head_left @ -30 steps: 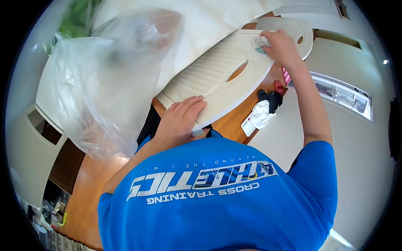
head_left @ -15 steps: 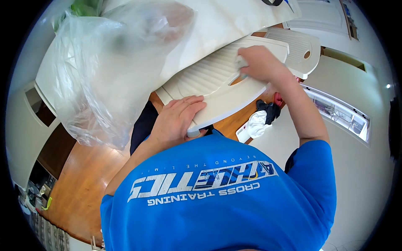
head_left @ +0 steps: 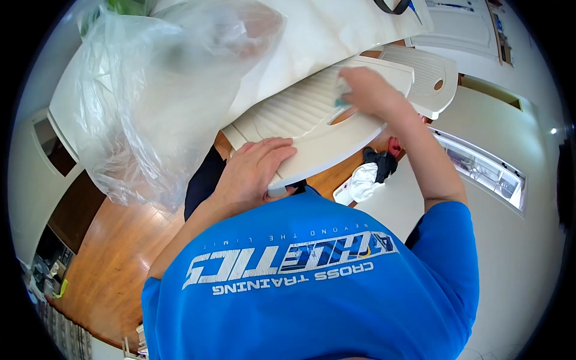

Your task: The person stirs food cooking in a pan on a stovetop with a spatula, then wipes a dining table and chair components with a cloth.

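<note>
My left hand [head_left: 255, 168] grips the near edge of a cream ribbed plastic panel [head_left: 312, 139], its fingers flat on top and part of the thumb below the edge. Bunched in my right hand [head_left: 367, 90] is a pale cloth [head_left: 341, 90], pressed against the panel's ribbed surface beside its oval cut-out. The panel lies slanted at the edge of a white marble-look table [head_left: 300, 36].
A clear plastic bag [head_left: 150, 102] stands on the table at left. Beyond my right hand is a second ribbed panel [head_left: 420, 78]. White cloth [head_left: 364, 181] and black cloth [head_left: 381, 163] lie below the panel. A black strap [head_left: 393, 7] rests on the table's far part.
My right hand with the cloth has moved from the panel's far end back toward its middle, beside the cut-out. My left hand keeps its hold. The view has shifted slightly.
</note>
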Demonstrator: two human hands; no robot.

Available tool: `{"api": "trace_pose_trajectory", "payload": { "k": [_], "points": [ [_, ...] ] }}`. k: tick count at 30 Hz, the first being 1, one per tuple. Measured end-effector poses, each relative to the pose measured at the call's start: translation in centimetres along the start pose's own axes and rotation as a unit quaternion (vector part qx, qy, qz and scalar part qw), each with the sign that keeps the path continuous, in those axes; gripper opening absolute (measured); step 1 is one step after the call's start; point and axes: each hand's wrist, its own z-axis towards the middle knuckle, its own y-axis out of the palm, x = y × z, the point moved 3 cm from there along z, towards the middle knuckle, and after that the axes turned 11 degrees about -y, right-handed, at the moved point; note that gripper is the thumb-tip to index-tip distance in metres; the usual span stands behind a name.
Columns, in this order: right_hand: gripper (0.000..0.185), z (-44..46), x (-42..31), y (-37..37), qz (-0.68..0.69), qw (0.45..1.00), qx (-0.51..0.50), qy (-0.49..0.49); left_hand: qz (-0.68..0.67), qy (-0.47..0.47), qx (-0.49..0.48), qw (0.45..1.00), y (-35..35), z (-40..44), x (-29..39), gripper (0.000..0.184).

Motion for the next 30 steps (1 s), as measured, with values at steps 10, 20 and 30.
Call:
{"api": "trace_pose_trajectory", "payload": {
  "k": [10,20,30],
  "points": [
    [0.032,-1.3,-7.2,1.7,0.201,0.969,-0.011,-0.146,-0.153,-0.134,0.033,0.979,0.9,-0.5,-0.6,0.079],
    [0.032,-5.2,6.8,-1.9,-0.120,0.956,0.160,0.216,-0.007,-0.024,-0.025,0.999,0.2,0.2,0.0,0.077],
    [0.034,-10.2,-13.3,3.1,0.155,0.878,0.448,-0.066,0.009,-0.099,-0.169,0.981,-0.6,1.4,0.8,0.079]
  ]
}}
